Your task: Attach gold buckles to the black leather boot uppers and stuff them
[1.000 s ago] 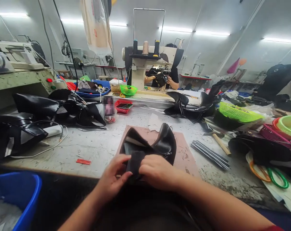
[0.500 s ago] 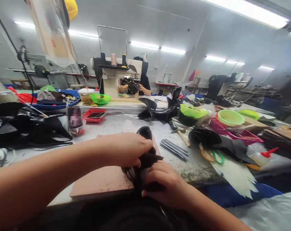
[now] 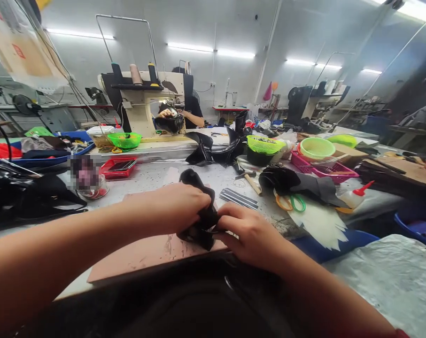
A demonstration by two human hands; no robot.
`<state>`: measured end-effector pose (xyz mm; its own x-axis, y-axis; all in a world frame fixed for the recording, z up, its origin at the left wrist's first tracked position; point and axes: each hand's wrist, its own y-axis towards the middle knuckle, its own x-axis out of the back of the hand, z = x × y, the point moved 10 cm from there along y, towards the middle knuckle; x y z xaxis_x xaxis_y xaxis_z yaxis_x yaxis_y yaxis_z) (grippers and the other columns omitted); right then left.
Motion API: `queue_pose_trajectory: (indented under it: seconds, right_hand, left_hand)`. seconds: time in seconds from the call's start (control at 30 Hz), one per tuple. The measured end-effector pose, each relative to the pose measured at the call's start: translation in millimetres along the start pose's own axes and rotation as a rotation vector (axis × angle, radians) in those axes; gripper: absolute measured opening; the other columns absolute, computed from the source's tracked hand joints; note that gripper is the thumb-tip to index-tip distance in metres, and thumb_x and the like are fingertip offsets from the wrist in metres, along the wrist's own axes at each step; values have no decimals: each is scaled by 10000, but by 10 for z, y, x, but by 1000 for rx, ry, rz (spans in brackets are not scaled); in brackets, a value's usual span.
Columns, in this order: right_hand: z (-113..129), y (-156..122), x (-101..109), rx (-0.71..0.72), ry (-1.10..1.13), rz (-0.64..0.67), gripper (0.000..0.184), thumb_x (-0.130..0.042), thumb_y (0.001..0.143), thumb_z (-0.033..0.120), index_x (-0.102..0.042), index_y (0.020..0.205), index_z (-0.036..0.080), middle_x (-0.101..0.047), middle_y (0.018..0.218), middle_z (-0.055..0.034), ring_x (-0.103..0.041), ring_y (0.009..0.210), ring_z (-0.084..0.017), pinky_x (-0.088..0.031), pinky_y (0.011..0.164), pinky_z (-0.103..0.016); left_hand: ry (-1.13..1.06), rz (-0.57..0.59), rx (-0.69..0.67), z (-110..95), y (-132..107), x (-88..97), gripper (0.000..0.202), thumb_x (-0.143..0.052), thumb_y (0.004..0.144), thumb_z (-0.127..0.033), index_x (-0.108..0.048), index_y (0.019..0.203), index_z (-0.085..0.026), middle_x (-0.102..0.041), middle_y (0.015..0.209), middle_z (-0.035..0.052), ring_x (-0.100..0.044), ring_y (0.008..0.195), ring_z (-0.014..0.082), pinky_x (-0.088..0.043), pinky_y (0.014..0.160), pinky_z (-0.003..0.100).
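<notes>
A black leather piece (image 3: 189, 177), which looks like part of a boot upper, is folded and bunched over the pink board (image 3: 142, 258) in front of me. My left hand (image 3: 184, 202) is closed on it from the left, with the fingertips hidden in the folds. From the right, the thumb and fingers of my right hand (image 3: 243, 227) pinch the near edge of the same piece. Just beyond my right hand lie several dark strips with pale edges (image 3: 238, 198). A hammer (image 3: 252, 182) rests behind these strips on the bench.
Orange- and green-handled scissors (image 3: 298, 203) lie under dark material (image 3: 304, 183) on the right, near a red-tipped bottle (image 3: 355, 195). Black boot uppers (image 3: 216, 152) and a green basket (image 3: 264, 144) stand farther back. A co-worker (image 3: 194, 110) sits behind a sewing machine (image 3: 142, 105).
The view has swung right, so the scene sits farther left. My right hand has come up to the edge of the black leather, and the piece has been turned and refolded. Both hands keep hold.
</notes>
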<state>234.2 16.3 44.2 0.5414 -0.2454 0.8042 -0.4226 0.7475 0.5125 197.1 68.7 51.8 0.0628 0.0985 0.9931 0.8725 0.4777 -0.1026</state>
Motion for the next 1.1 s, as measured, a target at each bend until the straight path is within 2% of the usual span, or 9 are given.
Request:
queue_pose_trajectory:
  seconds: [0.07,0.13,0.27,0.33,0.57,0.67,0.77,0.9,1.1]
  right_hand:
    - [55,55,-16,16,-37,9,135,-490,855,221,-599,820,148,-588,930,-103,-557,800,-191,-474,701,-307]
    - [97,102,-52,25,-58,38,135,-493,859,222,-599,852,139,-587,944,-107,-556,817,-193,-474,715,-307]
    - [144,153,-84,36,-75,74,133,-509,857,218,-608,803,148,-589,794,-61,-541,702,-165,-455,626,-276]
    - [152,169,-66,32,-56,63,123,-530,849,216,-613,786,152,-594,799,-57,-540,692,-159,-448,620,-273]
    - [141,244,-68,-33,16,72,77,-556,824,154,-632,832,141,-585,939,-90,-560,806,-180,-464,715,-302]
    - [154,268,-78,-35,25,70,90,-538,830,150,-625,811,135,-570,952,-101,-554,812,-183,-465,727,-312]
    - [165,272,-97,-33,38,65,100,-527,833,144,-617,792,133,-575,936,-93,-552,798,-181,-462,716,-310]
    - [151,270,-90,-49,59,16,100,-533,823,135,-610,761,137,-589,874,-73,-550,747,-167,-451,675,-292]
    - [129,287,-73,-64,74,-34,136,-528,821,144,-601,708,154,-583,838,-54,-538,694,-141,-433,642,-268]
  left_hand:
    - [-8,16,-10,-14,-24,-24,166,-512,715,-107,-622,775,-216,-598,753,19,-562,685,185,-343,581,251]
    - [-48,7,6,-14,-70,-41,219,-494,716,-108,-628,841,-229,-614,791,20,-571,705,186,-344,568,245]
    - [-68,-6,153,140,-200,-82,169,-468,739,-176,-616,796,-233,-610,692,8,-559,639,181,-348,542,240]
    - [-105,-23,203,216,-267,-55,173,-458,754,-207,-619,808,-235,-616,687,5,-557,631,173,-371,568,241]
    - [-209,106,139,180,-412,4,269,-434,682,-176,-621,874,-207,-635,764,-1,-559,698,164,-388,609,243]
    - [-185,65,118,175,-430,43,207,-488,680,-243,-615,839,-205,-623,736,-9,-546,692,162,-365,573,234]
    - [-147,15,166,242,-428,31,166,-545,676,-289,-621,795,-202,-615,689,-8,-534,656,159,-334,531,229]
    - [-140,-48,236,322,-429,-2,136,-575,676,-299,-636,753,-205,-612,645,-14,-517,605,146,-302,497,221]
    - [-155,-103,270,372,-463,-27,153,-588,684,-296,-666,786,-212,-630,632,-17,-514,578,140,-304,500,218]
